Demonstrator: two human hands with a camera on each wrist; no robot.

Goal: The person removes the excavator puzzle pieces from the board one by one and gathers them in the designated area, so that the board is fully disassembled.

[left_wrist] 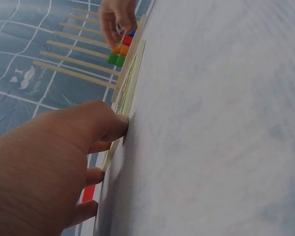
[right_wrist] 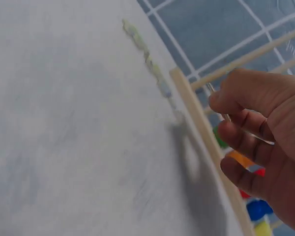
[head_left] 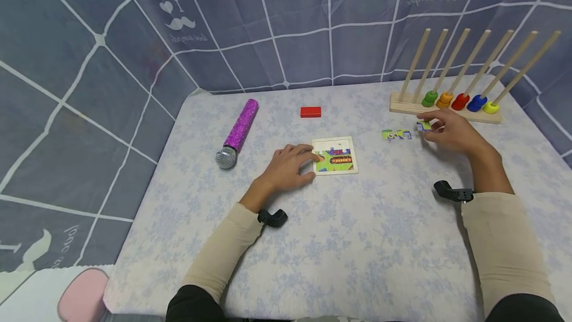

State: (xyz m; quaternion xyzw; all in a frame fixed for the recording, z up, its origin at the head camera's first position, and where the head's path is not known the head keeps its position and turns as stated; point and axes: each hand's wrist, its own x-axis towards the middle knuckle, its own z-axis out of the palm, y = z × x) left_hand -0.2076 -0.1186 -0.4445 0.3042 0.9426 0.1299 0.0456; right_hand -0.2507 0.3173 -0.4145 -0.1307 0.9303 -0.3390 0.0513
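A small jigsaw puzzle in a pale wooden frame (head_left: pixel 334 171) lies flat on the table, its partly filled picture green, purple and yellow. At its left side, my left hand (head_left: pixel 288 167) holds the frame between thumb and fingers, one finger reaching over the picture. In the left wrist view the thumb (left_wrist: pixel 119 125) rests on the frame's edge. My right hand (head_left: pixel 453 130) pinches a small puzzle piece (head_left: pixel 423 126) above the table. The right wrist view shows that piece (right_wrist: pixel 226 117) edge-on. Loose puzzle pieces (head_left: pixel 396 135) lie just left of this hand.
Behind the right hand stands a wooden peg rack (head_left: pixel 404 106) with upright sticks and coloured beads. A red block (head_left: pixel 310 112) lies beyond the frame. The microphone (head_left: pixel 241 125) with a glittery purple handle is at left. A grid-patterned curtain (head_left: pixel 295 58) hangs behind the table.
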